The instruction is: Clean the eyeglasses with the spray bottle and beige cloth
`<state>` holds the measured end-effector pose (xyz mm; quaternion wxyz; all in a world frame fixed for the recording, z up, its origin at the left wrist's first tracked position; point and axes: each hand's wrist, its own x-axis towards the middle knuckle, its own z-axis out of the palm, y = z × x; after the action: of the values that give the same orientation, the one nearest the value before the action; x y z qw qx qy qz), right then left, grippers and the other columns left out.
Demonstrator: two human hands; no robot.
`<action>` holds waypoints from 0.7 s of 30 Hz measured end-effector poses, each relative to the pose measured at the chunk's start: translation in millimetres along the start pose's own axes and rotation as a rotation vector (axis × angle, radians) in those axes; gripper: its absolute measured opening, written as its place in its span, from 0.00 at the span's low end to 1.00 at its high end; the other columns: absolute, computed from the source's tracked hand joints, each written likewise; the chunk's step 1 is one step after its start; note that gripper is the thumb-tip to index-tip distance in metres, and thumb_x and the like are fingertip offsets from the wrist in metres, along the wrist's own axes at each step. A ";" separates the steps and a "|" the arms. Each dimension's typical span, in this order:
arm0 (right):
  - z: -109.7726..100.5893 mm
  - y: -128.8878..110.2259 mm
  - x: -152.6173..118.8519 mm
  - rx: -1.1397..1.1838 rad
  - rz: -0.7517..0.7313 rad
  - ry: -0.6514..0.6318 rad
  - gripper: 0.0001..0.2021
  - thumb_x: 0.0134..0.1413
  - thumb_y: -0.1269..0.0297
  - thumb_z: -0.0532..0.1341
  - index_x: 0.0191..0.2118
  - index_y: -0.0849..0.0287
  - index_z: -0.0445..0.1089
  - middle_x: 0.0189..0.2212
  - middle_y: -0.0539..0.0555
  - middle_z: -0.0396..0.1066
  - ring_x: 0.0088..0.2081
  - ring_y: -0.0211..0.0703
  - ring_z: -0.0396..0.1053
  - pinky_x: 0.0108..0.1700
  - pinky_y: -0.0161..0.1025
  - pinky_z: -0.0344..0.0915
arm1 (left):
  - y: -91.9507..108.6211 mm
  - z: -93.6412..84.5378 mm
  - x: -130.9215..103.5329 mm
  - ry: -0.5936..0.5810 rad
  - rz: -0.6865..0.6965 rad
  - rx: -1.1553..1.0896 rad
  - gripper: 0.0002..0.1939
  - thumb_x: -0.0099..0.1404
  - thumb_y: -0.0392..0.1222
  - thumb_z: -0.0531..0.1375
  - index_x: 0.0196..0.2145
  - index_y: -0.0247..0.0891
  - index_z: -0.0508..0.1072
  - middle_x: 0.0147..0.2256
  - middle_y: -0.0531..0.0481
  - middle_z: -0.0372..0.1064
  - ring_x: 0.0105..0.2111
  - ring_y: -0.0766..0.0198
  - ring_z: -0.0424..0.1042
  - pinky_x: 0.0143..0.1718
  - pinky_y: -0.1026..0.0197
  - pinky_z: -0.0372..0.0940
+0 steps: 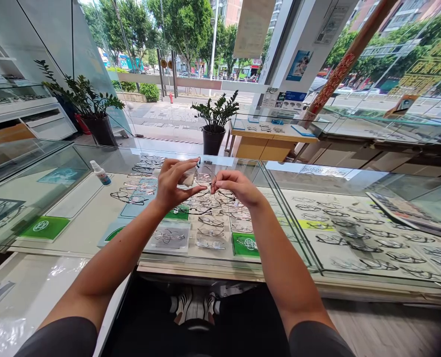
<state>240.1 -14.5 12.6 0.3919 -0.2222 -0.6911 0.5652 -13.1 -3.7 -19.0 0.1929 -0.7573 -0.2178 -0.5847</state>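
1. The glasses [207, 168] are up in the air between my two hands, over the counter [205, 264].
2. My left hand [176, 182] grips them with a finger on top and the thumb below, maybe so the lens stays clean.
3. My right hand [232, 186] pinches their other side, likely to make them steady. My fingers hide which bit.
4. A pale thing [187, 180] sits by my left palm. I can't tell what it is.
5. Other glasses [210, 231] lie in rows under the glass top, I guess so people can look at them.
6. Both arms reach forward and lean in. My right wrist is bent, and its fingertips meet.
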 end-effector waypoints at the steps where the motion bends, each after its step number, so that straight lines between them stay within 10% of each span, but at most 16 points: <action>1: -0.2 -1.2 -0.5 -0.016 -0.001 -0.003 0.14 0.59 0.52 0.75 0.33 0.57 0.80 0.32 0.52 0.82 0.38 0.44 0.78 0.49 0.46 0.72 | -1.3 -0.1 -0.5 -0.007 -0.002 0.004 0.37 0.60 0.63 0.78 0.61 0.47 0.74 0.54 0.43 0.85 0.47 0.49 0.79 0.50 0.47 0.72; 21: 0.8 -9.5 -7.1 -0.421 -0.102 0.091 0.16 0.69 0.49 0.67 0.34 0.55 0.80 0.35 0.53 0.81 0.40 0.46 0.74 0.49 0.46 0.66 | -12.7 -2.5 -2.9 -0.087 -0.031 0.011 0.31 0.58 0.67 0.78 0.47 0.46 0.74 0.47 0.45 0.86 0.43 0.50 0.81 0.47 0.45 0.74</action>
<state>245.0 -22.9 19.6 0.3957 -0.2889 -0.7860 0.3771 -22.8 5.2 -20.7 0.1784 -0.7775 -0.2408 -0.5529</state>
